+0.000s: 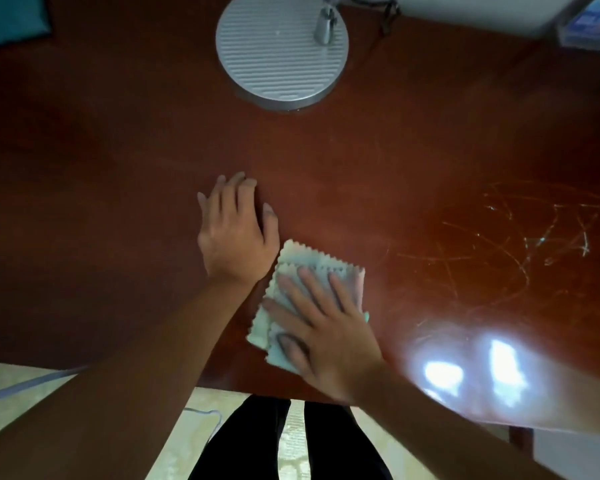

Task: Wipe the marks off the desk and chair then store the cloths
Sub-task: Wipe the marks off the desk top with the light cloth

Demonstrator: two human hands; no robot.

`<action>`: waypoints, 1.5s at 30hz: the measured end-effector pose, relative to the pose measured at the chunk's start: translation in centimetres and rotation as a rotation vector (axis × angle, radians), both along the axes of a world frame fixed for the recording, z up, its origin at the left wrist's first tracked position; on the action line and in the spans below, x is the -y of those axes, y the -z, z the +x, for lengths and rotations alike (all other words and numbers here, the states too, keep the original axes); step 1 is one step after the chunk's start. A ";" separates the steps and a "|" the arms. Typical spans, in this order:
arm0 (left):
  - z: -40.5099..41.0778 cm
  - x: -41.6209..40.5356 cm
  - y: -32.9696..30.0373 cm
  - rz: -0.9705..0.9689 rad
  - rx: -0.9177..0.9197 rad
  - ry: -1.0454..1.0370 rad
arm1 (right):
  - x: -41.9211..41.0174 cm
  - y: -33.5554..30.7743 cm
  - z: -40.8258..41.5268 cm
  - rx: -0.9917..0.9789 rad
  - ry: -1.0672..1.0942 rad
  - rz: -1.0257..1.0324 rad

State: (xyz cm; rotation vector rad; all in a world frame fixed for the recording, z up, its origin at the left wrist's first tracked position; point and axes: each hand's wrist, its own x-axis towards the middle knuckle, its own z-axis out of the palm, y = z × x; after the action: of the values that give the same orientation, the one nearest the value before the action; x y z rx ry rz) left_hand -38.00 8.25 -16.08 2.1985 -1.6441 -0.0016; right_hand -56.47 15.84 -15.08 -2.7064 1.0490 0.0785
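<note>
The folded cloth is being pressed flat under the spread right hand, the open left hand bracing the surface, and firm overlapping strokes toward the scribbles are being called for.

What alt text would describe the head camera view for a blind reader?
A right hand presses a pale folded cloth flat on a dark red desk; the left hand rests beside it. Scribble marks remain at right, a round lamp base behind.

A pale mint-and-white folded microfibre cloth with zigzag edges lies flat on the glossy reddish-brown wooden desk top, under the right hand. Thin pale scribble marks streak the wood well right of that hand.
</note>
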 end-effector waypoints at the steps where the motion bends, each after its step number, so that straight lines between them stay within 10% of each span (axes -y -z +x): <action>1: 0.0 0.0 0.0 -0.001 0.002 0.007 | 1.8 0.2 0.1 -0.009 0.032 -0.024; 7: 0.1 -0.2 -0.3 0.002 -0.035 0.002 | 8.3 0.6 2.2 -0.028 0.495 -0.093; 15: 0.1 -0.2 -0.2 -0.018 -0.089 -0.017 | 0.7 0.3 1.5 -0.002 0.233 -0.026; 21: -0.9 0.2 -0.2 0.021 -0.110 0.011 | 11.2 0.5 0.5 -0.033 0.613 -0.087; 28: -7.6 1.9 -0.5 -0.006 -0.116 0.444 | 2.2 0.1 -3.3 -0.047 0.383 -0.020; 36: -9.3 3.0 -0.1 0.145 0.010 0.433 | 14.8 0.4 -7.6 -0.047 0.784 -0.101; 45: -9.3 3.1 -0.4 0.155 -0.020 0.435 | 7.6 0.1 -5.4 -0.095 0.551 -0.039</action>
State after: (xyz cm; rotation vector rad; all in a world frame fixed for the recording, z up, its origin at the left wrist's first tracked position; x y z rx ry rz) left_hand -47.27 5.10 -15.68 1.8885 -2.1381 -0.2778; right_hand -61.85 8.27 -15.22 -2.3624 1.7951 0.0899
